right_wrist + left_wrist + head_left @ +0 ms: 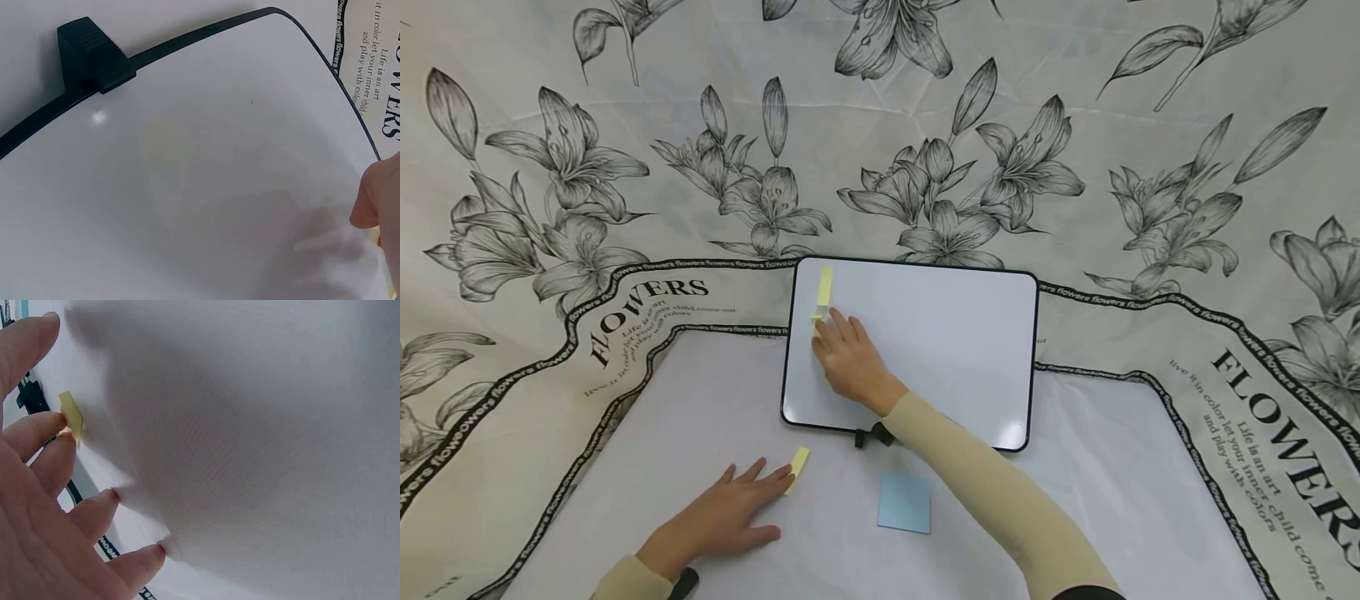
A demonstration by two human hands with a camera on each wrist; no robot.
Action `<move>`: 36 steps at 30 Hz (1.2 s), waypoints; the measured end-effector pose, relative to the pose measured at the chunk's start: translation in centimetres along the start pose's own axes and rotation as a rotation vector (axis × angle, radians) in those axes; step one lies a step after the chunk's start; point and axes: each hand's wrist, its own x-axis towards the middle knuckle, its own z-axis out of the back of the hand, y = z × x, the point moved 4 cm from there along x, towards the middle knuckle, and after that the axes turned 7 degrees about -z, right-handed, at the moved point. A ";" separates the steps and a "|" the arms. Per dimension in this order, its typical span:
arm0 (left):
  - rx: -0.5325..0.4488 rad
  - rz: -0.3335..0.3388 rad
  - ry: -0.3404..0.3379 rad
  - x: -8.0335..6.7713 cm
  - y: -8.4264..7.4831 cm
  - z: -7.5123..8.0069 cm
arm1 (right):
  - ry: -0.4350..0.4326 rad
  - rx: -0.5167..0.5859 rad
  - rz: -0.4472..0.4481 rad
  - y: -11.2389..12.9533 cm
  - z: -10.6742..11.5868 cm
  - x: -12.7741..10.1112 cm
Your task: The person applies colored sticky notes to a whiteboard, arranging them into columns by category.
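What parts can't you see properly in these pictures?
- Head view: the right hand covers the bottom of the yellow strip on the whiteboard, so how the fingers touch it is hidden.
- Head view: the small print on the cloth is too tiny to read.
- Left wrist view: the left hand fills the corner; the small yellow strip is mostly hidden behind a fingertip.

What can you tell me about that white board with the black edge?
The whiteboard is a small rectangle with rounded corners, a thin black rim and a glossy white face that looks blank. A black clip sits at its near edge. It rests on the white cloth over the flower-print sheet. A yellow strip sticks up near its top left corner, and the right hand lies on the face with its fingertips at that strip. Nothing else touches it.
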 end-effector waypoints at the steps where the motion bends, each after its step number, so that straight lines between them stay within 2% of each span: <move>1: 0.006 -0.005 -0.002 0.0 0.0 0.0 | 0.017 0.002 -0.001 -0.1 -0.1 0.0; 10: 0.116 -0.042 -0.108 0.3 -0.3 0.9 | 0.224 -0.028 -0.027 -0.5 -0.7 -0.7; 13: 0.140 -0.030 -0.151 0.7 0.1 1.9 | 0.264 -0.041 -0.036 -0.3 -1.0 -1.1; 16: 0.166 -0.012 -0.205 1.6 0.9 3.8 | 0.276 -0.054 -0.051 -0.1 -1.1 -1.4; 21: 0.195 -0.013 -0.302 4.0 2.4 7.9 | 0.279 -0.080 -0.083 0.1 -1.1 -1.7; 24: 0.208 -0.028 -0.331 6.1 3.0 10.1 | 0.273 -0.078 -0.089 0.2 -1.2 -1.8; 30: 0.230 -0.035 -0.306 10.1 3.8 13.1 | 0.279 -0.011 -0.094 0.3 -1.8 -2.0; 36: 0.220 -0.050 -0.289 12.7 4.0 14.9 | 0.291 -0.054 -0.087 0.7 -2.0 -2.1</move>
